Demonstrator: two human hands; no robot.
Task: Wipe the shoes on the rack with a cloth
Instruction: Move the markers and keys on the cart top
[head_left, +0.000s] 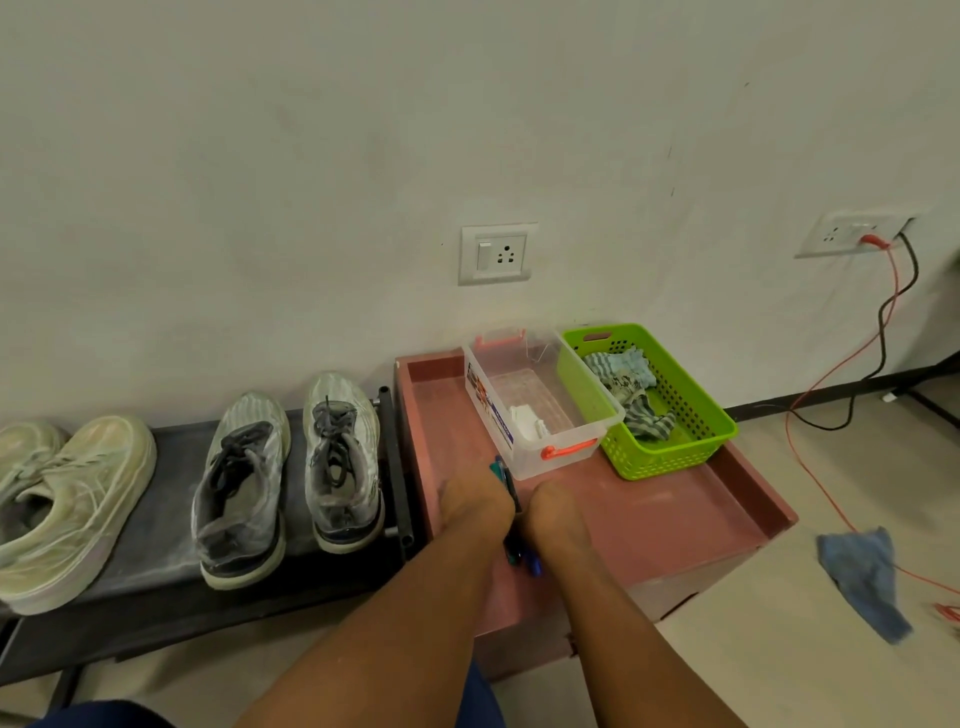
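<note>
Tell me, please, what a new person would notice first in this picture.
Probably the bright green basket with striped cloths, on the pink tray at the right beside a clear plastic box. Next, the dusty shoes on the dark rack at the left. Both hands meet over the tray around some pens.

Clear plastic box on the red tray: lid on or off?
Off. The clear plastic box is open-topped, with no lid over it; its inside and a small white item on its floor show directly. Orange handles sit at both ends.
</note>
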